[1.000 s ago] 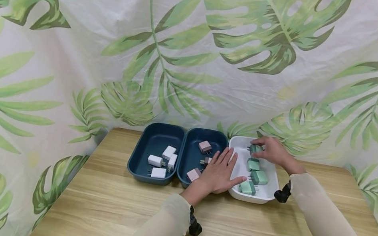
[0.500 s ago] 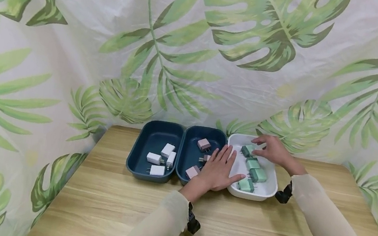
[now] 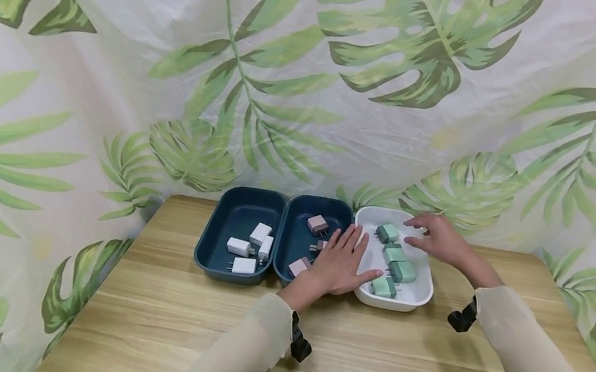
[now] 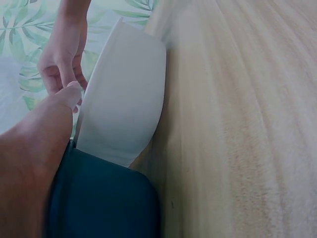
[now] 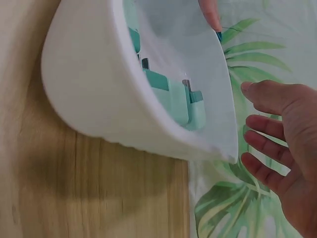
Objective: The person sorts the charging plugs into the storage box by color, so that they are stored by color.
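Note:
My left hand (image 3: 337, 266) lies with straight, spread fingers across the adjoining rims of the middle dark-blue tray (image 3: 295, 239) and the white tray (image 3: 386, 302). Several two-tone green plug chargers (image 3: 403, 271) sit inside the white tray in a rough column, the farthest green charger (image 3: 387, 232) near its back. Over that tray's back right rim, my right hand (image 3: 442, 239) hovers with fingers apart, holding nothing; the right wrist view shows a gap between its fingertips and the tray wall (image 5: 89, 74). Pink plug chargers (image 3: 318, 224) lie in the middle tray, partly hidden by my left hand.
A second dark-blue tray (image 3: 240, 206) at the left holds several white plug chargers (image 3: 244, 265). All three trays stand side by side near the back edge of the wooden table (image 3: 154, 312), with a leaf-print cloth (image 3: 281, 145) hanging behind.
My right hand has let go of the farthest green charger, which now lies in the white tray, and has drawn back to the right. My left hand stays on the rims.

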Motion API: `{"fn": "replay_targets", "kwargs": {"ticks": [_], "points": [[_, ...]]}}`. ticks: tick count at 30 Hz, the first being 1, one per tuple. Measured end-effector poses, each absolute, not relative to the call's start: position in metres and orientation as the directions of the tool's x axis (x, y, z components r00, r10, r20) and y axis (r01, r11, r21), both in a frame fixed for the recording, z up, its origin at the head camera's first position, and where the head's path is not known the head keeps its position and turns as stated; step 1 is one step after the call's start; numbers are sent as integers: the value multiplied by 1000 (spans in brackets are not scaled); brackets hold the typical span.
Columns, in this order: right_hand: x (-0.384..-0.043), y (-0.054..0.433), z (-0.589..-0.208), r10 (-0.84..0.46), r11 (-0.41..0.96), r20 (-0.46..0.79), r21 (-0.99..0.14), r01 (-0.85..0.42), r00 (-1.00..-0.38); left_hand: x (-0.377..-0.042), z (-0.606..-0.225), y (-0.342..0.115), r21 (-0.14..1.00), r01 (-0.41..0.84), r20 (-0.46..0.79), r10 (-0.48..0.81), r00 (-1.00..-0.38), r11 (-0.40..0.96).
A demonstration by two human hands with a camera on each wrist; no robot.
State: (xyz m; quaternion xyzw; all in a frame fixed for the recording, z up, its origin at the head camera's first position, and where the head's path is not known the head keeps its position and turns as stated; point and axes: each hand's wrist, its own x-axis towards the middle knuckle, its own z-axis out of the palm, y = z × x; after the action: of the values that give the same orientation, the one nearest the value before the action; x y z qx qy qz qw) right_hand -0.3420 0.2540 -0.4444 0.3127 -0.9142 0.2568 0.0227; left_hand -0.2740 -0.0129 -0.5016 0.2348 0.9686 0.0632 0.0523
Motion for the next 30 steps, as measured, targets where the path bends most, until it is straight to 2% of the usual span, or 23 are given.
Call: {"fn": "replay_targets", "kwargs": {"ticks": [6, 12, 21, 30], "points": [[-330, 270, -443, -558, 685, 229, -417, -598, -798, -274, -497, -14, 130, 446, -71, 457, -887, 886], [-319, 289, -449, -543, 700, 286, -365, -614, -790, -271, -486, -33, 100, 458, -6, 461, -888, 883], [-304, 317, -457, -515, 739, 309, -312, -597, -799, -270, -472, -98, 110, 436, 67, 431, -900, 893], [-293, 342, -470, -504, 760, 324, -274, -590, -801, -268, -462, -172, 107, 350, 91, 341, -936, 931]]}}
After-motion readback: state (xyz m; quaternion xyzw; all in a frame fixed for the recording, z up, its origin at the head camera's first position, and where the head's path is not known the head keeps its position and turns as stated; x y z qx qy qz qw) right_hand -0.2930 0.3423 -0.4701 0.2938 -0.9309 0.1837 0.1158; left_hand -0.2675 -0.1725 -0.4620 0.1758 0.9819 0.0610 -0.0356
